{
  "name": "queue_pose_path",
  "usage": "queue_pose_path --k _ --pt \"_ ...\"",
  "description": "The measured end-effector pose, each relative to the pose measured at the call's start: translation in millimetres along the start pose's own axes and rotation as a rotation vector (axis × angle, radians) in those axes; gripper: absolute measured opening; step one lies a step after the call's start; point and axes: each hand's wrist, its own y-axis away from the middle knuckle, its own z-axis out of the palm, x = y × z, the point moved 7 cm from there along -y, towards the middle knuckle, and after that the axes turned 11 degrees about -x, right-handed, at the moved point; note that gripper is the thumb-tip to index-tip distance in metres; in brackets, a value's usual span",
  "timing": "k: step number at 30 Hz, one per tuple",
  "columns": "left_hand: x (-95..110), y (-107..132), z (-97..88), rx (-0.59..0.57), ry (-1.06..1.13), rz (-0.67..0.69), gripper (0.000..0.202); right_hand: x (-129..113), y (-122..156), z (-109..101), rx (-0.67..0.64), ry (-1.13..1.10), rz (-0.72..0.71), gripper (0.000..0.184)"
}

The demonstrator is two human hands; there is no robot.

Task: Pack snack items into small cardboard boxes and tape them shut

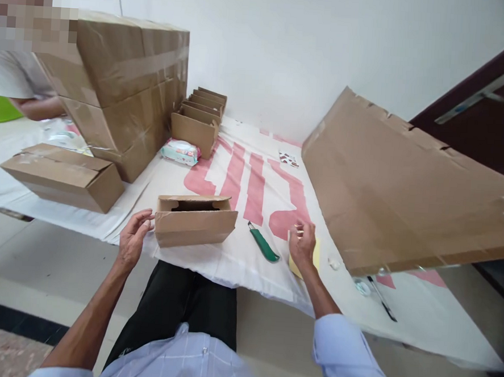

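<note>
A small open cardboard box (194, 219) stands near the front edge of a white table (239, 261). My left hand (133, 239) is at its left end, fingers curled and apart, touching or almost touching the box corner. My right hand (303, 244) hovers over a yellow sheet (315, 259), its fingertips pinched together on something too small to name. A green-handled cutter (264, 244) lies between the box and my right hand.
Large taped cartons (122, 84) are stacked at the left, a flat carton (65, 174) before them. A row of small boxes (199, 117) and a wipes pack (181, 151) sit behind. A big cardboard sheet (406, 186) leans at the right. Another person's arm (35, 107) is at far left.
</note>
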Motion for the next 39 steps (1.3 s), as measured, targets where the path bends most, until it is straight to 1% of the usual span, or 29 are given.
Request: queue_pose_path --k 1,3,5,6,7,8,10,12,15,17,20,22,24,27,29,30,32,34,36,39 --pt "9.4 -1.9 -1.9 -0.031 0.016 0.024 0.053 -32.2 2.5 10.2 -0.034 -0.072 -0.094 0.028" --pt "32.0 -8.1 -4.1 -0.112 0.014 0.099 0.05 -104.7 10.0 31.8 -0.16 -0.225 -0.311 0.031" --pt "55.4 -16.5 -3.2 -0.204 -0.047 0.177 0.048 -170.9 18.4 49.8 -0.309 -0.333 -0.459 0.035" --pt "65.4 -21.0 -1.3 -0.255 -0.092 0.206 0.046 -198.1 22.2 56.1 -0.369 -0.367 -0.51 0.037" --pt "73.2 -25.2 1.6 -0.312 -0.138 0.221 0.045 -220.4 25.9 59.8 -0.405 -0.386 -0.555 0.036" --pt "78.8 -29.0 4.8 -0.372 -0.175 0.224 0.045 -237.4 29.5 61.4 -0.42 -0.395 -0.592 0.032" --pt "83.9 -33.9 10.2 -0.475 -0.212 0.206 0.047 -256.9 38.3 58.7 -0.394 -0.386 -0.653 0.021" --pt "84.0 -35.4 13.0 -0.549 -0.235 0.178 0.049 -263.5 52.2 51.9 -0.344 -0.365 -0.72 0.016" --pt "82.7 -33.9 14.4 -0.617 -0.289 0.166 0.057 -264.2 78.9 42.7 -0.31 -0.326 -0.831 0.021" --pt "82.9 -33.5 15.9 -0.649 -0.328 0.167 0.063 -261.7 90.4 40.1 -0.302 -0.309 -0.852 0.023" --pt "84.6 -36.9 21.4 -0.69 -0.374 0.167 0.06 -255.4 88.5 41.2 -0.277 -0.305 -0.782 0.024" --pt "88.8 -40.7 26.9 -0.712 -0.404 0.203 0.059 -253.5 81.3 43.7 -0.278 -0.303 -0.74 0.025" --pt "95.0 -44.2 31.8 -0.731 -0.443 0.252 0.061 -256.3 77.6 44.6 -0.298 -0.293 -0.735 0.027" --pt "103.9 -47.1 36.0 -0.771 -0.506 0.286 0.066 -269.1 86.6 41.0 -0.362 -0.275 -0.783 0.026" --pt "108.7 -47.2 37.6 -0.812 -0.537 0.301 0.069 -279.1 98.4 38.2 -0.439 -0.28 -0.814 0.026" --pt "110.3 -47.2 38.2 -0.831 -0.551 0.309 0.072 -283.0 103.0 37.3 -0.484 -0.288 -0.812 0.024" --pt "110.8 -48.6 39.0 -0.849 -0.587 0.314 0.076 -288.5 107.1 37.1 -0.577 -0.324 -0.794 0.016" --pt "108.3 -51.7 39.8 -0.845 -0.629 0.305 0.081 -291.6 104.5 38.9 -0.675 -0.389 -0.772 0.009" --pt "105.5 -54.7 41.5 -0.844 -0.667 0.301 0.083 -293.1 97.2 41.6 -0.754 -0.455 -0.74 0.012" --pt "102.4 -57.9 44.1 -0.846 -0.738 0.28 0.081 -293.5 83.7 46.2 -0.803 -0.462 -0.65 0.023"
